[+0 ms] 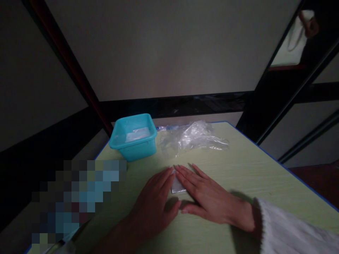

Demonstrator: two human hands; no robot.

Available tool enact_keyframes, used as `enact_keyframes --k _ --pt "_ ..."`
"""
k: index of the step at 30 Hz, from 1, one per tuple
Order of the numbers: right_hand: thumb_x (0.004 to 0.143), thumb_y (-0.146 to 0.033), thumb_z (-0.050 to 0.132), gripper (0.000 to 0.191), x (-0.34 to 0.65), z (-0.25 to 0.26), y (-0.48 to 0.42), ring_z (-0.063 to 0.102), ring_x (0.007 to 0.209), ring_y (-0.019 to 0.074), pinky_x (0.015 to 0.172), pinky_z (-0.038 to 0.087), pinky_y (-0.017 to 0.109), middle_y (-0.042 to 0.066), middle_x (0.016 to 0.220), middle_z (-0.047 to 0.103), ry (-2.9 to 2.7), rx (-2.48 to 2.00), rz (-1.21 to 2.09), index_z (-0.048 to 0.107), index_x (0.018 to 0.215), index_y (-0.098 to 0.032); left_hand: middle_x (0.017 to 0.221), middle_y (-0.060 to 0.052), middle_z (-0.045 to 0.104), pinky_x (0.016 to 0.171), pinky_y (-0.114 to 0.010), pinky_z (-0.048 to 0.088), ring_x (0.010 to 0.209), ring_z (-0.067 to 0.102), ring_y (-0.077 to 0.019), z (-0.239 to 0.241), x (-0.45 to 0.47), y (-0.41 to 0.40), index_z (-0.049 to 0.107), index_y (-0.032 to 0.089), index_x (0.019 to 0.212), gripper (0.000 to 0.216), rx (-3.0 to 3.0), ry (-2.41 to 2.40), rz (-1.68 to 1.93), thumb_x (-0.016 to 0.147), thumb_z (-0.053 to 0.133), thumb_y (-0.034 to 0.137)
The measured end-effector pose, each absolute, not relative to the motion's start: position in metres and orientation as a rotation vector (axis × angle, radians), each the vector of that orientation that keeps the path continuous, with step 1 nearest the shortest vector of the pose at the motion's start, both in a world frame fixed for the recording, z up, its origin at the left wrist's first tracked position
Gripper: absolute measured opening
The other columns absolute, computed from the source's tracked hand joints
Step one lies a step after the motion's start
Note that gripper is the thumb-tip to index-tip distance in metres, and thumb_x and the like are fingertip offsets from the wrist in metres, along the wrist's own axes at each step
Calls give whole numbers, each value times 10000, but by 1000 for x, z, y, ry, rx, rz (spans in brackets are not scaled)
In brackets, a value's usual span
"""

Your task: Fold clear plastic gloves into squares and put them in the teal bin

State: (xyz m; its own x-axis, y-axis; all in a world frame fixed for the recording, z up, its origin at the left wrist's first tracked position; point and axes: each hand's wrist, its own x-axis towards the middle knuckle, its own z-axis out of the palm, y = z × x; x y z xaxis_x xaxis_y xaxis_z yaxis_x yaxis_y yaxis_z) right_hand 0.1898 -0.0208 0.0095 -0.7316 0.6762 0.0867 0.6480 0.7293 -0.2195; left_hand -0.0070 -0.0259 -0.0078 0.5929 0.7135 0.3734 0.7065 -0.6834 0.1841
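A small, flat, whitish plastic packet (178, 185) lies on the table, partly covered by my fingers. My left hand (156, 197) rests against its left side, fingers stretched forward and thumb apart. From the right, my right hand (203, 192) lies flat over the packet's far and right part, its fingers extended. The fingertips of both hands nearly meet at the packet's far edge. What the packet contains, I cannot tell.
A turquoise plastic basket (139, 150) with flat whitish packets inside stands at the far left of the table (254, 176). Crumpled clear plastic bags (196, 135) lie along the back edge. Behind rises a cabinet panel (169, 53). The lower left is pixelated.
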Motion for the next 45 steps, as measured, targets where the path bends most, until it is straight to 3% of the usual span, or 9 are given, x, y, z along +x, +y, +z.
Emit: enact_keyframes --k 7,14,17,32,45 --pt "823 -639 337 862 190 8 -25 138 1340 291 1078 176 507 245 1415 212 -2730 -1086 92 256 1364 27 1386 -234 347 1013 -460 360 1305 294 -283 -16 -5 -34 261 6 1336 606 2903 1171 579 784 433 189" --pt "939 -398 303 591 190 8 -31 112 1348 235 1100 139 464 181 1446 182 -2762 -1081 67 208 1395 -35 1409 -206 319 1060 -466 280 1338 207 -263 -12 -1 -38 305 9 1322 551 2958 1076 355 787 376 122" --pt "939 -351 306 573 188 9 -32 109 1348 243 1096 144 475 189 1444 174 -2790 -1109 103 204 1390 -13 1419 -209 293 1061 -476 271 1342 189 -268 -11 0 -37 301 1 1327 563 2927 1088 302 783 374 126" --pt "923 -464 302 633 190 -1 -32 181 1332 288 1074 192 523 211 1423 233 -2731 -1144 169 266 1376 -23 1467 -195 102 1085 -501 165 1356 53 -286 -3 2 -37 213 -5 1380 639 2798 1127 73 810 395 217" --pt "892 -537 321 699 203 -6 -27 218 1327 280 1060 196 536 203 1418 263 -2717 -1093 98 206 1404 -76 1463 -193 133 1082 -495 174 1358 75 -276 3 1 -35 241 13 1371 636 2723 1128 77 817 430 260"
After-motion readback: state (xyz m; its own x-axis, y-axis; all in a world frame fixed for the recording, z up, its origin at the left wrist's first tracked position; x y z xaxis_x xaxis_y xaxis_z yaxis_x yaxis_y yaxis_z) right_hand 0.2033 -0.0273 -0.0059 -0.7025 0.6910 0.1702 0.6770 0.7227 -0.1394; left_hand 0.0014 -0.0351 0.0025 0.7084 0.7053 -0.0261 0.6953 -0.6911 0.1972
